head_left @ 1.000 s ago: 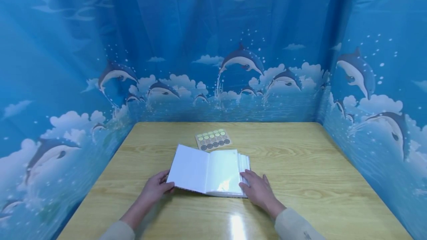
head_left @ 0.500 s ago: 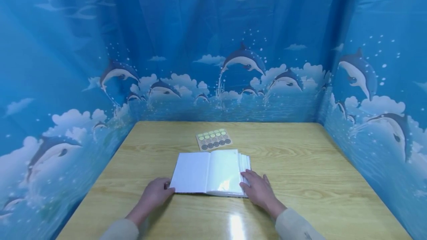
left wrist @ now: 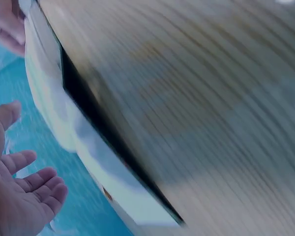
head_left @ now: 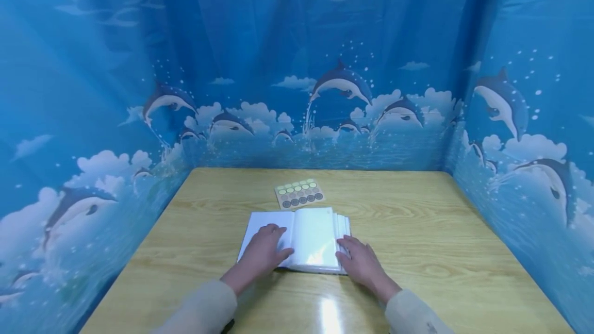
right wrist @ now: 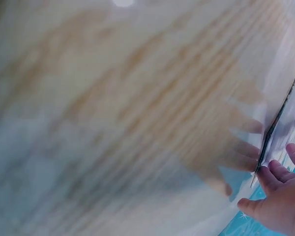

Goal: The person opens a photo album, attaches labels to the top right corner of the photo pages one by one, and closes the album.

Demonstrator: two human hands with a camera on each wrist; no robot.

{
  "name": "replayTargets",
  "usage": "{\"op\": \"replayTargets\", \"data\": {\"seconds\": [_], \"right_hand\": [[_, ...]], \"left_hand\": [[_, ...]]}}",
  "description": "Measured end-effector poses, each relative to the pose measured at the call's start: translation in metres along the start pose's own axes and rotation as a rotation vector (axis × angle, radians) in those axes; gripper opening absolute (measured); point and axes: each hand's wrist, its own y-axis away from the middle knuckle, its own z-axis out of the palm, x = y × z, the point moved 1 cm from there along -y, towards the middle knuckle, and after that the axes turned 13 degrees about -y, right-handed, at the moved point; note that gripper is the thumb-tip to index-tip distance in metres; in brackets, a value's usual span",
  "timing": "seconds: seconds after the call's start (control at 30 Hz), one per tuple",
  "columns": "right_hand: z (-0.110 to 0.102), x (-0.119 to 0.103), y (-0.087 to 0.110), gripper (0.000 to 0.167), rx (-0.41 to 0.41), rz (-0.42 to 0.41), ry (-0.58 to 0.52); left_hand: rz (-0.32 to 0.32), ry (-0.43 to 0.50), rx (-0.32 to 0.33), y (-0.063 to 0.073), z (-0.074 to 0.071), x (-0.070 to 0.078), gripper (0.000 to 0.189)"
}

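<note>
An album [head_left: 314,238] with glossy clear-sleeved pages lies spread on the wooden table, its plain white inner cover [head_left: 260,220] flat on the left. Over that cover is my left hand [head_left: 261,252], fingers extended and thumb reaching toward the fold. The left wrist view shows the same left hand [left wrist: 27,189] with spread, relaxed fingers and nothing in them, above the album's near edge [left wrist: 123,160]. My right hand [head_left: 363,264] rests at the album's right side, fingertips on the stepped page edges. In the right wrist view, the right hand's fingers [right wrist: 280,174] touch the album's dark-edged side, loosely extended.
Just behind the album lies a small card [head_left: 300,193] with rows of yellow-green and grey discs. The wooden table [head_left: 417,231] extends around both. A blue curtain [head_left: 260,40] printed with dolphins encloses the back and sides.
The left cover came down flat onto the table. My left hand let go of its outer edge and moved right, over the white inner cover. My right hand stayed at the page edges.
</note>
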Motion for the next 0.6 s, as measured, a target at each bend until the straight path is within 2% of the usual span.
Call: {"op": "replayTargets", "data": {"seconds": [0.13, 0.27, 0.43, 0.6], "right_hand": [[-0.002, 0.000, -0.001, 0.034, 0.004, -0.012, -0.003], [-0.002, 0.001, -0.002, 0.031, 0.033, -0.029, 0.001], [-0.001, 0.004, -0.003, 0.032, 0.071, -0.060, -0.002], [-0.001, 0.007, -0.003, 0.034, 0.069, -0.060, -0.022]], "left_hand": [[0.044, -0.029, -0.043, -0.009, 0.009, 0.021, 0.073], [0.067, -0.063, -0.067, -0.013, 0.021, 0.034, 0.086], [0.083, -0.107, -0.079, -0.014, 0.029, 0.042, 0.100], [0.106, -0.137, -0.075, -0.013, 0.031, 0.045, 0.103]]}}
